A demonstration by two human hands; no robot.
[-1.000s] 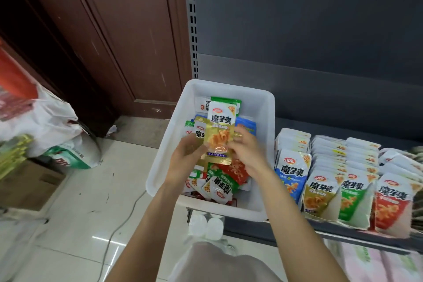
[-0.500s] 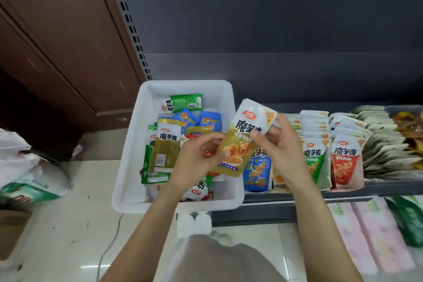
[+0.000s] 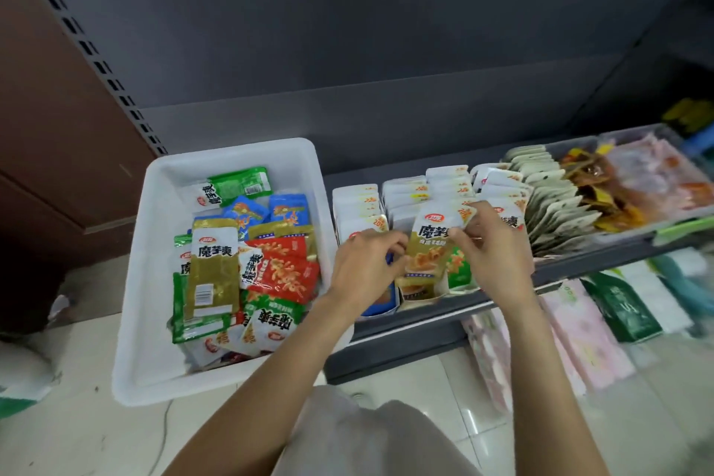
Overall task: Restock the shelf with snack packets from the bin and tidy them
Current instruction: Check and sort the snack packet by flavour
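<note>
A white bin [image 3: 154, 282] stands at the left end of the dark shelf [image 3: 425, 313] and holds several loose snack packets [image 3: 278, 270] in green, gold, red and blue. Both my hands hold one gold-and-white snack packet [image 3: 429, 243] upright over the front of the shelf rows. My left hand [image 3: 363, 267] pinches its lower left edge. My right hand [image 3: 494, 243] grips its upper right corner. Rows of upright packets [image 3: 444, 185] stand behind it, and the front of the blue row is partly hidden by my left hand.
More packet rows [image 3: 552, 197] and trays of orange and pink snacks [image 3: 637, 182] fill the shelf to the right. A lower shelf holds pink and green packs [image 3: 579, 332]. A brown wooden door [image 3: 58, 127] is at the left, above the tiled floor [image 3: 77, 437].
My hands have carried the gold packet from above the bin rightward to the front of the shelf rows. The camera view has swung right with them.
</note>
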